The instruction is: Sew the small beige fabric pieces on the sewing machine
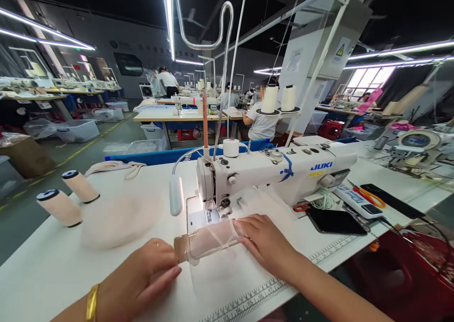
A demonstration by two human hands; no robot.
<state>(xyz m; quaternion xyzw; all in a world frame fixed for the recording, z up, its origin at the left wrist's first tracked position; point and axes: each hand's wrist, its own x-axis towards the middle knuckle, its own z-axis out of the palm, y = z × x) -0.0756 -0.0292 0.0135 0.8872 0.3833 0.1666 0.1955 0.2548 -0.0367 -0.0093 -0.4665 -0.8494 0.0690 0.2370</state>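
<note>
A narrow strip of sheer pale fabric [213, 239] is stretched between my hands, just in front of the white sewing machine [255, 173]. My left hand [151, 270], a gold bangle on its wrist, is closed with curled fingers on the strip's left end. At the right end, my right hand [266, 241] pinches the fabric between thumb and fingers. The lit needle plate [196, 220] lies directly behind the strip. More sheer cloth [120, 218] rests on the tabletop to the left.
Two cones of peach thread [60, 208] lie at the left. A black phone [335, 221], orange-handled scissors [371, 196] and a coil of pale cord [322, 199] sit at the right. A printed ruler [248, 305] runs along the front edge. People work at other tables behind.
</note>
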